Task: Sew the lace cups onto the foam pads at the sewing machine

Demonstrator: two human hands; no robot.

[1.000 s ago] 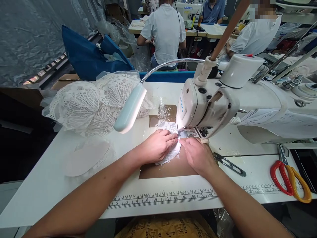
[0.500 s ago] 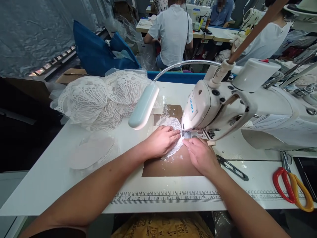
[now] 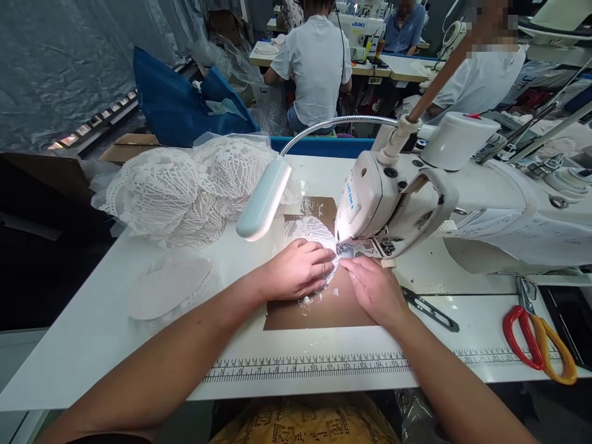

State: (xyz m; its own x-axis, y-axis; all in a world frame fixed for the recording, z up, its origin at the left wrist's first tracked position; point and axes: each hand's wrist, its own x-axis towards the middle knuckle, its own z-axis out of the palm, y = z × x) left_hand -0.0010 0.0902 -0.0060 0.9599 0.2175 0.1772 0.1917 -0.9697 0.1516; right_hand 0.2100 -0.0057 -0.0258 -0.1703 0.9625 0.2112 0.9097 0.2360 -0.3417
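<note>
A rounded white lace piece (image 3: 309, 229) lies under the needle area of a white sewing machine (image 3: 370, 188). My left hand (image 3: 298, 269) rests on the lace from above, its fingers laid out across it and pointing at the presser foot. Close to the needle, my right hand (image 3: 375, 288) has thumb and forefinger pressed together on the right edge of the lace. Both hands cover part of the piece. Beneath them, a brown sheet (image 3: 314, 316) with shiny clear tape is on the table.
A heap of white lace pieces (image 3: 157, 191) lies at the left behind a pale oval piece (image 3: 169, 288). A lamp (image 3: 263, 200) hangs over the table. At the right are a dark slim cutter (image 3: 430, 309) and red-and-orange scissors (image 3: 531, 336). A ruler strip (image 3: 324, 368) runs along the front.
The lace piece has turned a little under the needle, and my left hand has shifted slightly with it. My right hand keeps its place by the needle. The camera view has moved slightly.
</note>
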